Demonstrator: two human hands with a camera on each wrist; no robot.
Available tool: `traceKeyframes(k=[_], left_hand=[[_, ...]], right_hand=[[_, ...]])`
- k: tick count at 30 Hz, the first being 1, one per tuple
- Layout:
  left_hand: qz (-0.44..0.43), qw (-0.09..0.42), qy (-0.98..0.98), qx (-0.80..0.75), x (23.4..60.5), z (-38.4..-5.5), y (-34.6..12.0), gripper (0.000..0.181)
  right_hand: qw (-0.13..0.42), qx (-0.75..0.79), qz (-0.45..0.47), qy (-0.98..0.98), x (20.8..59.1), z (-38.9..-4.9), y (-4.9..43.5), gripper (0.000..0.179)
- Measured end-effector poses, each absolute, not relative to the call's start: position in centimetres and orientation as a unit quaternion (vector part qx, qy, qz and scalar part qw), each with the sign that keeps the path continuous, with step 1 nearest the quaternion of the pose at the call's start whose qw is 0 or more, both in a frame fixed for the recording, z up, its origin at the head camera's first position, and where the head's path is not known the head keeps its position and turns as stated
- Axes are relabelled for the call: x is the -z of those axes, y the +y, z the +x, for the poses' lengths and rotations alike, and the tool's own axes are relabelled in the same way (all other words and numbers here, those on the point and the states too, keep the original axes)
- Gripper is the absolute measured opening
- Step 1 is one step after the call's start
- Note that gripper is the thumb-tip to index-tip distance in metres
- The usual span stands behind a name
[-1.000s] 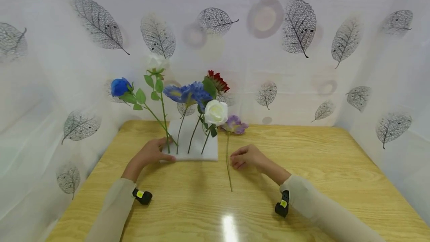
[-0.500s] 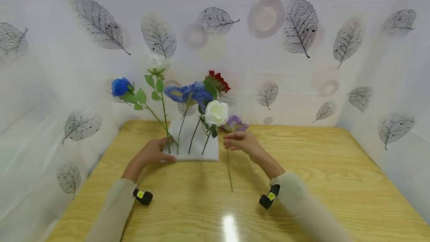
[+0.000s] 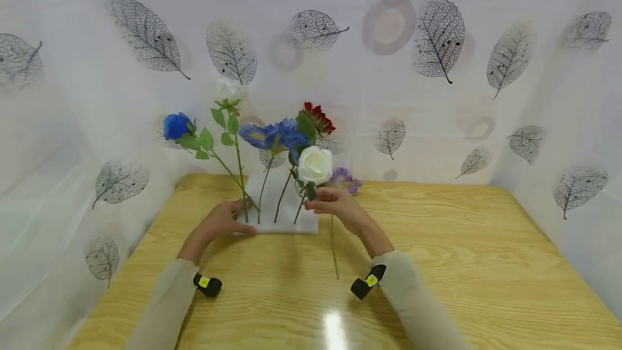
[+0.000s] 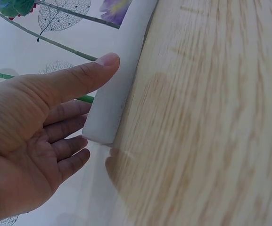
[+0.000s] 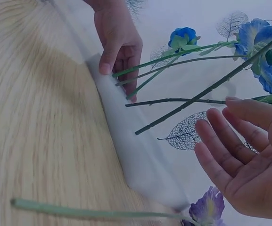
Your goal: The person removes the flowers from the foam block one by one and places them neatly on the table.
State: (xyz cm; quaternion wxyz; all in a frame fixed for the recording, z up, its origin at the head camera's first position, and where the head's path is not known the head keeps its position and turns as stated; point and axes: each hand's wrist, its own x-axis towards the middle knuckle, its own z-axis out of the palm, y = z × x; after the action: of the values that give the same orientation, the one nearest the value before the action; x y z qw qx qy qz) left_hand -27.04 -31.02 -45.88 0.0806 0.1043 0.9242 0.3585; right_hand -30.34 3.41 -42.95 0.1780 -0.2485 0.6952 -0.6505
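Observation:
My left hand (image 3: 221,221) holds the left end of a white foam block (image 3: 310,224). In the left wrist view its thumb (image 4: 91,75) lies on the block and its fingers are against the end. Several artificial flowers stand in the foam: a blue rose (image 3: 177,126), a tall white rose (image 3: 229,91), a blue iris (image 3: 277,136), a red flower (image 3: 318,118) and a shorter white rose (image 3: 316,165). Beside that shorter rose's stem (image 5: 192,100) is my right hand (image 3: 340,208), its fingers relaxed and spread from the thumb. Contact with the stem cannot be told.
A purple flower (image 3: 345,178) lies on the wooden table (image 3: 437,242) right of the foam, its thin stem (image 3: 334,253) pointing toward the front. My right hand partly covers it in the head view. A leaf-patterned white curtain (image 3: 340,80) hangs behind the table.
My right hand has moved from beside the purple flower's stem up and left, to the shorter white rose's stem. The left hand stays on the foam block.

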Motion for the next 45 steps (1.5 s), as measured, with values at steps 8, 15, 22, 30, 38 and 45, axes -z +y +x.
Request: traceKeyframes(k=[8,15,22,30,38,45], left_hand=[[0.108,0.081,0.926,-0.353,45.7,-26.8,-30.7,0.09],[0.101,0.084,0.926,-0.354,45.5,-26.4,-30.9,0.089],[0.099,0.09,0.925,-0.355,45.5,-26.4,-30.9,0.09],[0.101,0.088,0.925,-0.357,45.4,-26.6,-30.8,0.09],[0.111,0.085,0.926,-0.352,45.7,-26.8,-31.0,0.096],[0.113,0.083,0.928,-0.345,45.5,-26.8,-31.0,0.095]], right_hand=[[0.198,0.651,-0.275,0.679,43.6,-30.7,2.5,0.031],[0.217,0.65,-0.273,0.675,44.1,-30.5,2.0,0.039],[0.222,0.65,-0.254,0.681,44.8,-30.3,1.6,0.038],[0.226,0.656,-0.222,0.685,45.4,-30.4,1.1,0.032],[0.218,0.655,-0.211,0.692,45.3,-30.0,0.9,0.029],[0.208,0.657,-0.209,0.694,45.4,-30.0,0.6,0.026]])
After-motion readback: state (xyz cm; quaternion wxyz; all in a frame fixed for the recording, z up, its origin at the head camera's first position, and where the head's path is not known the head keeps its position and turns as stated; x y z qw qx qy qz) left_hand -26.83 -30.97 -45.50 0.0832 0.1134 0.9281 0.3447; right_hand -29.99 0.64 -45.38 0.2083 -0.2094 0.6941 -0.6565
